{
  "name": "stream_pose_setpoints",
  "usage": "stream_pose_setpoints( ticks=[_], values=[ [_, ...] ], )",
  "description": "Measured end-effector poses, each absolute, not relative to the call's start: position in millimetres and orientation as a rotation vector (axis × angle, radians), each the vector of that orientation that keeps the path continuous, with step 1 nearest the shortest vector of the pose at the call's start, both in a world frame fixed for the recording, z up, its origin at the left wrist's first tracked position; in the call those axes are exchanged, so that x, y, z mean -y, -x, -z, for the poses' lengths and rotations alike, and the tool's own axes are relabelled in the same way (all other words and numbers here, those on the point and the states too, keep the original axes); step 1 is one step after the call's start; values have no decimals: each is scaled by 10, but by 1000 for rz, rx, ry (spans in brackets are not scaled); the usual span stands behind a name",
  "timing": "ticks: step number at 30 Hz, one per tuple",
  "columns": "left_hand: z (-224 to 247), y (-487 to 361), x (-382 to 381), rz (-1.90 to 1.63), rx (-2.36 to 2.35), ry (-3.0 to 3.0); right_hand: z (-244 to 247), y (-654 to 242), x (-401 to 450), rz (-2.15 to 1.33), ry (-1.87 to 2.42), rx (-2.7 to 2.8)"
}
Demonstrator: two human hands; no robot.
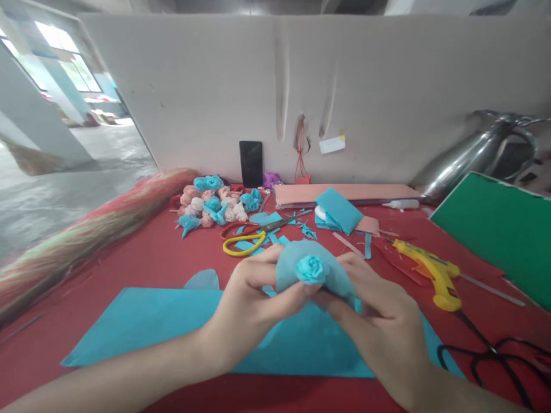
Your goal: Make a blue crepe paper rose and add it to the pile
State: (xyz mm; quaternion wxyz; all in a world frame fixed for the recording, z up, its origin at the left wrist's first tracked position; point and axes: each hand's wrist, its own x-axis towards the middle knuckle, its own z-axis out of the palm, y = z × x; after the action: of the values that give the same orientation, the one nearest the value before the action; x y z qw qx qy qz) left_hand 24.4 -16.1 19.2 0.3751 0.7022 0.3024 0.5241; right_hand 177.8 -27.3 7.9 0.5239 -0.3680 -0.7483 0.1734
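Between my two hands is a blue paper flower, its tight, crinkled centre facing me and a smooth, rounded petal curving behind it. My left hand pinches it from the left, thumb at the base of the centre. From the right, my right hand grips the lower side of the petal with thumb and fingers. Both hands are above a long blue paper sheet lying on the red table. A loose blue petal lies at that sheet's back edge. The flower's underside is hidden by my fingers.
Scissors with red and yellow handles lie among blue scraps. Behind them is a pile of paper flowers. A yellow glue gun with a black cord rests at right, near a green board. Folded blue paper lies at the back.
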Motion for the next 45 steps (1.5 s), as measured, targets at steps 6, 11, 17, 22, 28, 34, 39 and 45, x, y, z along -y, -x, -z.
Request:
stream_pose_setpoints(
  ticks=[6,11,17,22,28,34,39,45],
  values=[
    [-182,-287,172,-1316,-785,-1677,-67,-1780,273,-480,866,1787],
    [-176,-224,193,-1147,-777,-1592,-113,-1819,241,-799,965,1661],
    [-224,-151,169,-1097,-613,-1337,-118,-1855,243,-1279,943,1385],
    [-296,-211,203,-1098,-572,-1130,-129,-1847,280,-1376,973,1342],
    [-309,-228,218,-1092,-515,-1049,-167,-1862,312,-1303,964,1438],
    [-276,-219,223,-1071,-524,-1097,-176,-1859,329,-1229,929,1538],
    [-251,-235,248,-1110,-519,-1076,-191,-1826,346,-1131,896,1603],
    [-209,-240,232,-1123,-624,-1126,-205,-1814,342,-994,926,1678]
  ],
)
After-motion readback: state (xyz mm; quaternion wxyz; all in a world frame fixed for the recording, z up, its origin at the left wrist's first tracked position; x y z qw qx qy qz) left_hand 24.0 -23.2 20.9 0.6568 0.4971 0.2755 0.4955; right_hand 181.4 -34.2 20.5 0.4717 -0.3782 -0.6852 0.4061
